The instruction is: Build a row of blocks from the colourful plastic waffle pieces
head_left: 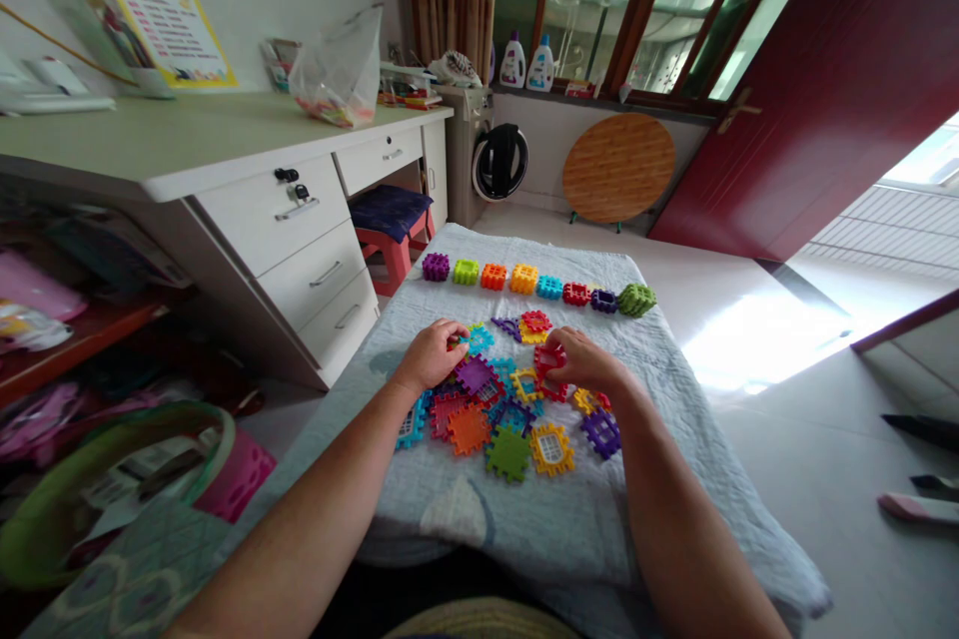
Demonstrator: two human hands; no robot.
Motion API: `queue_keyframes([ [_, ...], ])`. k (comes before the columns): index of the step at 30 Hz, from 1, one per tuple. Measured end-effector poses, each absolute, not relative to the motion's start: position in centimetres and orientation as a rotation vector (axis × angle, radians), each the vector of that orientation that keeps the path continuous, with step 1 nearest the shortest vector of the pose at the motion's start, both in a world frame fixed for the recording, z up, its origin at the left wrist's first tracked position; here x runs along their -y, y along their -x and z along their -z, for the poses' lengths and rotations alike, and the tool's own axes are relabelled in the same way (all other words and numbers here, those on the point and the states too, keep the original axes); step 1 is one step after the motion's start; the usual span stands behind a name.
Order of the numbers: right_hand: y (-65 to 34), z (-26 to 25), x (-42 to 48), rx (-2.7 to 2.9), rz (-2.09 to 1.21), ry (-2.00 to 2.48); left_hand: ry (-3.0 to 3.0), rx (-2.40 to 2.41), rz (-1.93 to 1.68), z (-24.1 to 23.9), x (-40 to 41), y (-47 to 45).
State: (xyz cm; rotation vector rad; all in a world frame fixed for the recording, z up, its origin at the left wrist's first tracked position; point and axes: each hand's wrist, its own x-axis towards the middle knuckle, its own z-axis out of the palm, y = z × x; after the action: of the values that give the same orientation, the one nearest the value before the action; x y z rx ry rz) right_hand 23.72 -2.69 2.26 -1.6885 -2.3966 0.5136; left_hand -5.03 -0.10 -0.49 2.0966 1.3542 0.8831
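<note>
Loose plastic interlocking tiles lie in a pile in front of me: a purple tile, an orange tile, a green tile and a yellow window tile, among others. My left hand is at the pile's upper left, fingers curled beside a teal tile; what lies under its fingertips is mostly hidden. On the right, my right hand pinches a red tile by its right side. A yellow frame tile lies just left of that red one.
Behind the pile runs a row of joined block cubes, from a purple cube to a green block. A cloth covers the table. A white desk stands left, with a stool beyond; a red door is right.
</note>
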Motion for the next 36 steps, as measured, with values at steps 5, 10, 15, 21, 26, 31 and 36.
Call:
queue_keyframes([
  [5, -24.1, -3.8, 3.4, 2.359, -0.477, 1.707, -2.098, -1.351, -0.892, 0.5, 0.1, 5.1],
  [10, -24.0, -5.2, 5.4, 2.42, -0.533, 1.708, -2.114, -1.349, -0.892, 0.8, -0.1, 5.1],
  [15, -22.8, -4.7, 6.1, 2.458, -0.572, 1.747, -2.12, -1.353, -0.894, 1.0, -0.2, 5.2],
  [21, -22.3, -4.1, 5.8, 2.462, -0.58, 1.781, -2.123, -1.359, -0.89, 0.8, -0.1, 5.2],
  [26, -22.1, -3.8, 5.8, 2.478, -0.526, 1.769, -2.127, -1.357, -0.89, 0.6, 0.0, 5.1],
  [31, -22.6, -4.2, 5.6, 2.452, -0.468, 1.762, -2.109, -1.351, -0.913, 0.4, 0.1, 5.1],
  [36, -24.1, -4.9, 4.2, 2.418, -0.319, 1.834, -2.108, -1.352, -0.908, 0.2, 0.2, 5.1],
])
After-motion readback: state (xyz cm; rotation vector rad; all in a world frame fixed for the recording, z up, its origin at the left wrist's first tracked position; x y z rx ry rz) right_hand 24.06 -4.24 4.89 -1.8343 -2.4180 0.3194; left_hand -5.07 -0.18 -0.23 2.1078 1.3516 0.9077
